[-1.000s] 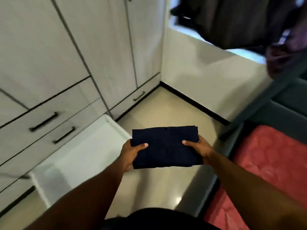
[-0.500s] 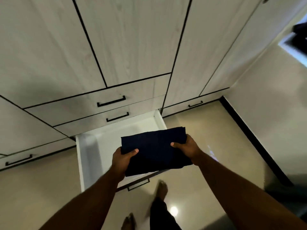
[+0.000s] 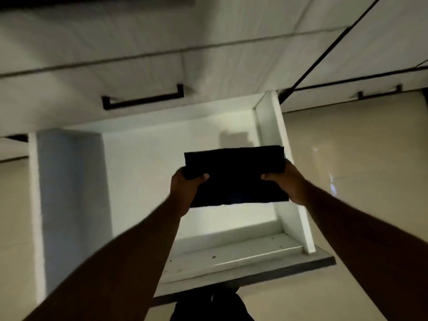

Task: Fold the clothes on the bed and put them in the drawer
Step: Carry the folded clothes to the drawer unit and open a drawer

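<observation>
- Against the view half a second ago, the open drawer (image 3: 287, 172) now fills most of the frame, and the folded dark garment (image 3: 235, 174) sits over its white inside rather than over its near front edge.
- The feet on the floor in that earlier view are gone; only a dark patch of clothing shows at the bottom edge.
- The left hand (image 3: 185, 188) grips the garment's left edge, thumb on top and fingers curled beneath.
- The right hand (image 3: 287, 181) grips the right edge the same way, thumb laid over the cloth.
- The garment is held flat and level above the right half of the drawer, its right edge just beside the drawer's right wall; whether it touches the bottom cannot be told.
- White drawer floor lies open to the left of the garment and on its far side.
- The drawer's near front panel runs below the forearms.
- Beyond, a closed drawer front carries a black handle (image 3: 142, 99), near the open drawer's far edge.
- Glossy beige floor (image 3: 359, 170) spreads to the right of the drawer.
</observation>
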